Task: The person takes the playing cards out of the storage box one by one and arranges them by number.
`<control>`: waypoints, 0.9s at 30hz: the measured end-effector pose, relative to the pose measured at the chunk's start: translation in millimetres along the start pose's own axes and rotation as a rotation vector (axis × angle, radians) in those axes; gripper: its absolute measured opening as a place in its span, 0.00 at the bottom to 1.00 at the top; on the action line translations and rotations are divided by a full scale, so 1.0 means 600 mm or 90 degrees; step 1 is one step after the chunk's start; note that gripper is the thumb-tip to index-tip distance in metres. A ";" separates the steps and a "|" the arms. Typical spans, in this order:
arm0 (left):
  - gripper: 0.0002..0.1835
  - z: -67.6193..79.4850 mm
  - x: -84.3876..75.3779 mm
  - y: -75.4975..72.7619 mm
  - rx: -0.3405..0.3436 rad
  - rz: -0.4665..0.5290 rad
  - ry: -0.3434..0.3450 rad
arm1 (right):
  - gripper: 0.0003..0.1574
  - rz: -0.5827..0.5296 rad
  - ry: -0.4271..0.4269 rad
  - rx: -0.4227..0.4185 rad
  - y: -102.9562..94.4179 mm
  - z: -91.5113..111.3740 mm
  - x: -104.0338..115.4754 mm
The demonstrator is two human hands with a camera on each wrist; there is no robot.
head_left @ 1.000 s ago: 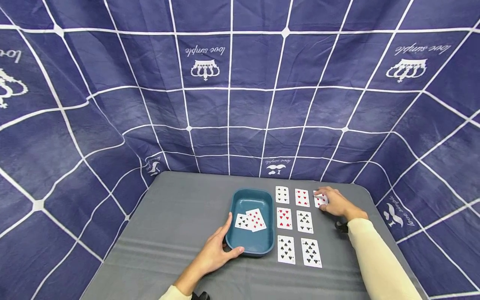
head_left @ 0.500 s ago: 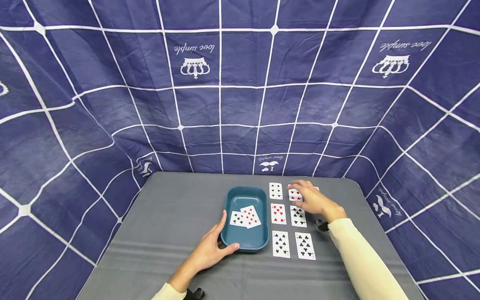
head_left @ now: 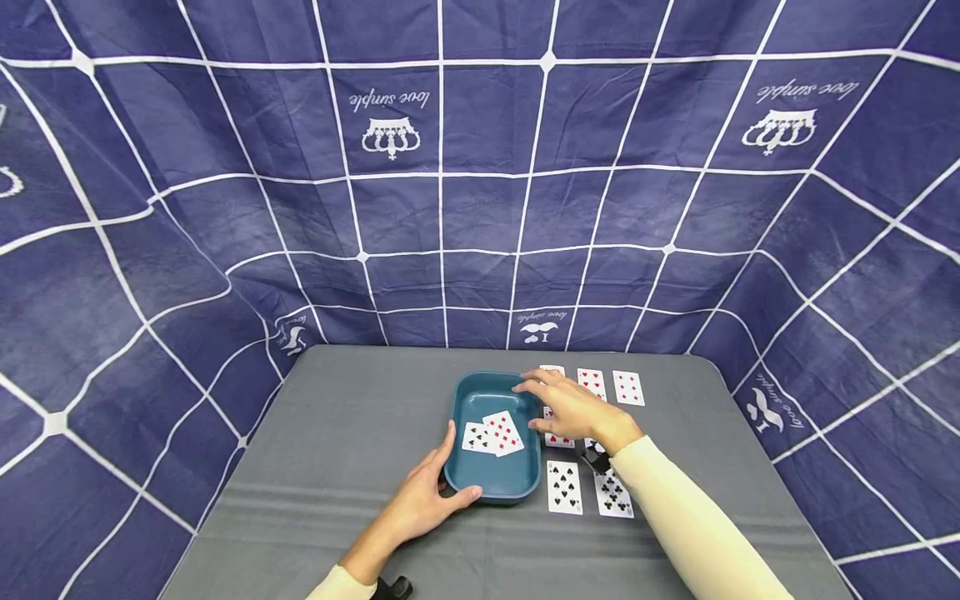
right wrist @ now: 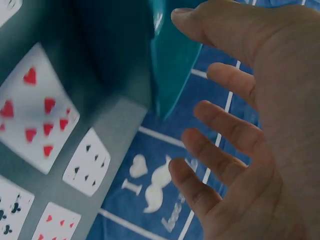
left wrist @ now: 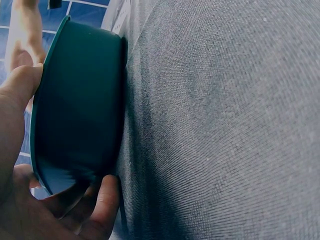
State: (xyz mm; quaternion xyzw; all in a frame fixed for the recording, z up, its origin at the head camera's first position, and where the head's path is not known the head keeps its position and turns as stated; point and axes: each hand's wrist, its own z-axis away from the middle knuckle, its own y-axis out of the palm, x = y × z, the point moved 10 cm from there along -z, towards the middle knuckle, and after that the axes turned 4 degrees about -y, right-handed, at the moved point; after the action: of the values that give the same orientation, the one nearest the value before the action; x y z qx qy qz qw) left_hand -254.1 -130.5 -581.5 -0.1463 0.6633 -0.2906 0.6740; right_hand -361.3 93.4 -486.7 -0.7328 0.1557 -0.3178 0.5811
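My left hand holds the near left corner of a blue-green plastic tray. In the left wrist view its thumb lies on the rim and its fingers bend round the wall. Inside the tray a spades card lies partly under a diamonds card. My right hand is over the tray's right rim, fingers spread and nothing held. It partly covers a spades card and a seven of hearts. Beyond it lie a hearts card and a diamonds card.
Nearer me, right of the tray, lie a spades card and a clubs card partly behind the right wrist. Another clubs card is mostly hidden in the head view. A blue checked curtain surrounds the grey table.
My right hand has moved left from the far right diamonds card, across the hearts card, to the tray's right rim. My left hand stays at the tray; the cards keep their places.
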 end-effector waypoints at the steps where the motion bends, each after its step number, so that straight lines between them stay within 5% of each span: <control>1: 0.65 0.000 0.001 0.000 0.001 0.000 -0.001 | 0.40 0.005 -0.005 0.006 0.004 -0.006 0.006; 11: 0.65 0.007 0.002 0.003 0.006 -0.002 0.002 | 0.46 0.028 -0.025 0.086 0.039 -0.047 0.052; 27: 0.64 0.007 -0.001 -0.002 0.002 -0.002 0.006 | 0.61 0.128 0.048 0.246 0.118 -0.098 0.069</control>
State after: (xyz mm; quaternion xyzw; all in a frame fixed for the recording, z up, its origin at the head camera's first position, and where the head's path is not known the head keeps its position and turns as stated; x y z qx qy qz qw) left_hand -249.9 -131.8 -580.1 -0.1449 0.6659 -0.2930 0.6707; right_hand -358.3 4.9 -535.3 -0.5763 0.1855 -0.3094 0.7333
